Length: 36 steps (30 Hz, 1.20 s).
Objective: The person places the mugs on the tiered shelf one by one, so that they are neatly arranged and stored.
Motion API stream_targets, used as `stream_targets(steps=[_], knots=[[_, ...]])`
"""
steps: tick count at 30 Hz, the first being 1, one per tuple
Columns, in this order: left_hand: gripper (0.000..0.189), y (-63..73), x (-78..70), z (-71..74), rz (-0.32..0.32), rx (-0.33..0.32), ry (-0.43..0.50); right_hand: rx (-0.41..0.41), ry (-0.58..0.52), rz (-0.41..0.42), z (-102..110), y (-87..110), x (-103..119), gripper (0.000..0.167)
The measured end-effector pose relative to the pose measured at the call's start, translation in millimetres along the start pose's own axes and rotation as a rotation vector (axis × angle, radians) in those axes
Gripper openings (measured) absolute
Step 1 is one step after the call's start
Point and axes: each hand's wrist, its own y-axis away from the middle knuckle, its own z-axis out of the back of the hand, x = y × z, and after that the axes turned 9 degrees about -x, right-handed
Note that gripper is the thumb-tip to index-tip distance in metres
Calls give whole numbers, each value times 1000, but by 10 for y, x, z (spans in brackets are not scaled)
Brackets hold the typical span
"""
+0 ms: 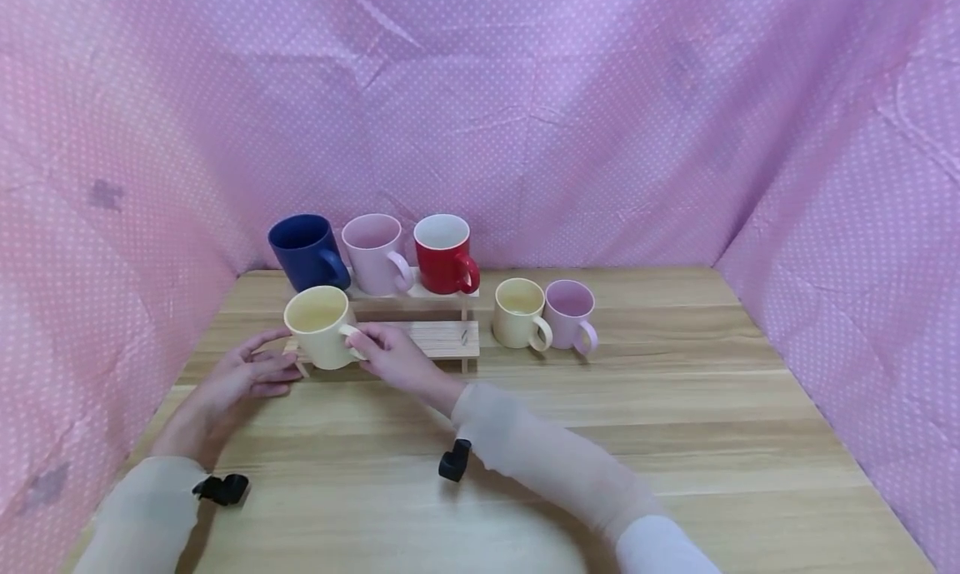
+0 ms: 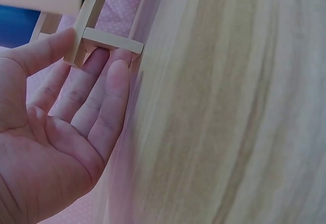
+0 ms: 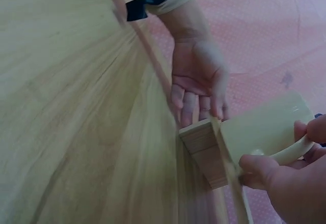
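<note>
My right hand (image 1: 397,359) pinches the handle of a pale yellow mug (image 1: 321,328). The mug is upright at the left end of the lower shelf of a two-tier wooden rack (image 1: 431,341). Whether its base touches the shelf cannot be told. In the right wrist view, thumb and fingers close on the yellow mug's handle (image 3: 295,151). At the rack's left end, my left hand (image 1: 242,372) holds the frame. In the left wrist view its thumb lies against the shelf edge, and its fingers reach behind a wooden crossbar (image 2: 113,39).
A dark blue mug (image 1: 303,257), a pink mug (image 1: 371,257) and a red mug (image 1: 441,262) stand on the upper shelf. Right of the rack, another yellow mug (image 1: 516,316) and a pink mug (image 1: 567,316) stand on the wooden table (image 1: 675,407). Pink dotted cloth (image 1: 525,99) surrounds it.
</note>
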Motion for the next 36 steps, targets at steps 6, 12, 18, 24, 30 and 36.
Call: stream_targets(steps=[6,12,18,24,30,36], knots=[[40,4,-2,-1,17,-2,25,-22,145,49,-54,-7,-16,25],[38,51,-12,76,-23,14,30,11,155,28,-128,-3,21,23],[42,19,46,51,-24,10,42,40,180,27,-81,-7,-3,22],[40,-56,61,-31,-20,8,83,32,191,29,-6,-24,4,23],[39,-49,44,-30,-16,-8,81,13,199,8,-25,-19,-5,24],[40,-37,20,-10,-7,-8,58,-16,217,-44,6,0,8,34]])
